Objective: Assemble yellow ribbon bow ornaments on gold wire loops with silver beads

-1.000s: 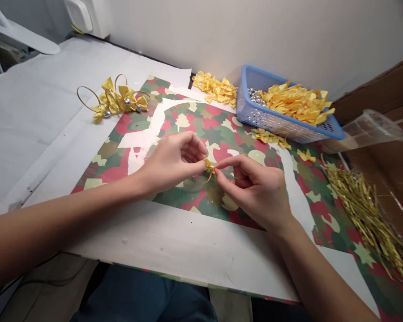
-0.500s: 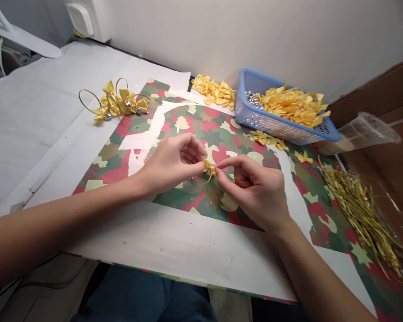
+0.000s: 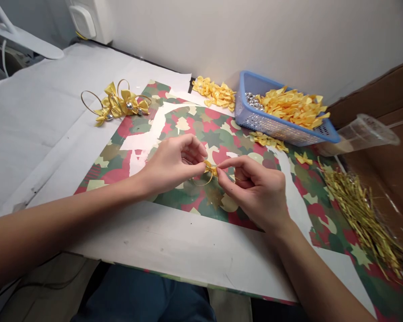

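Between my hands, just above the patterned paper [image 3: 215,138], is a small yellow bow [image 3: 211,169] with a thin gold tie [image 3: 206,182] looped below it. My left hand [image 3: 179,161] pinches the bow's left side between thumb and fingers. From the other side, the thumb and forefinger of my right hand [image 3: 255,185] pinch its right end. Fingertips cover much of the bow. Several finished bows [image 3: 121,105] with gold loops and silver bells lie in a cluster at the upper left.
A blue basket [image 3: 278,126] by the wall holds yellow bows and silver bells. More bows lie in a pile [image 3: 216,94] left of it and in front of it. Gold ties [image 3: 359,214] lie in a bundle at right, near a clear plastic cup [image 3: 366,134]. A white lamp base [image 3: 30,42] stands far left.
Both hands keep their pinch on the bow almost in place. The view has shifted very slightly; nothing else visibly differs.
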